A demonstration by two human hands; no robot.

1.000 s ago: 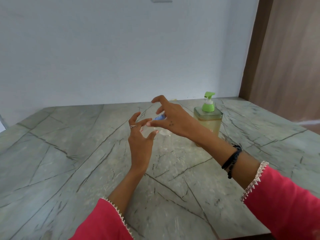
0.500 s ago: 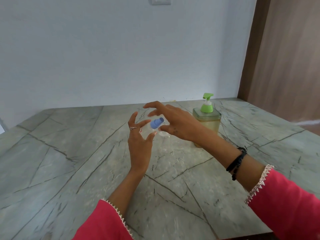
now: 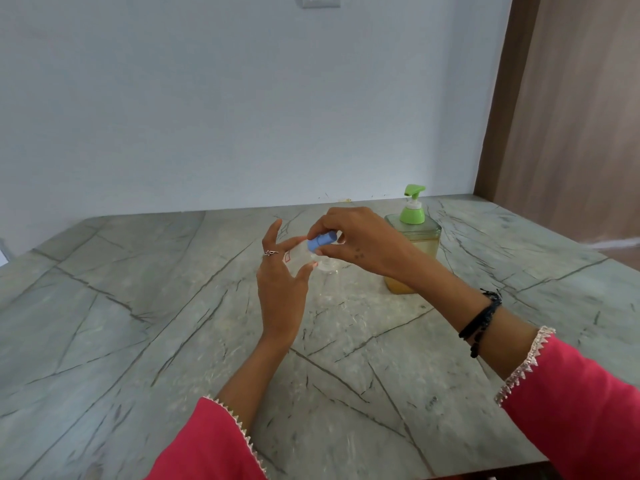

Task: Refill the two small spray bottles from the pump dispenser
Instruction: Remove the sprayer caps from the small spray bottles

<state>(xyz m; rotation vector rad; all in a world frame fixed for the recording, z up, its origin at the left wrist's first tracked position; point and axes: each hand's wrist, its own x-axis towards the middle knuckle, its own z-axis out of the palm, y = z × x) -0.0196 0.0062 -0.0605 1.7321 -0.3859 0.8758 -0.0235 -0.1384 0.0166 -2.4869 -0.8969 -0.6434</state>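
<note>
Overhead: grey veined stone table (image 3: 138, 323), white wall (image 3: 242, 98), wood panel (image 3: 571, 116). One pump dispenser (image 3: 414, 247) stands rear right. One clear bottle (image 3: 301, 256), held above the table by left hand (image 3: 282, 289); right hand (image 3: 360, 242) pinches its blue cap (image 3: 321, 242).

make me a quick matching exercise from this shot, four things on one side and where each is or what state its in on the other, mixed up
Things:
1. blue spray cap
2. pump dispenser
3. left hand
4. wall switch plate

Places or states:
A. stands on the marble table, behind the right wrist
B. pinched by the right hand
C. top edge of the frame
D. holds the clear small spray bottle

Pairs: 1-B, 2-A, 3-D, 4-C
</note>
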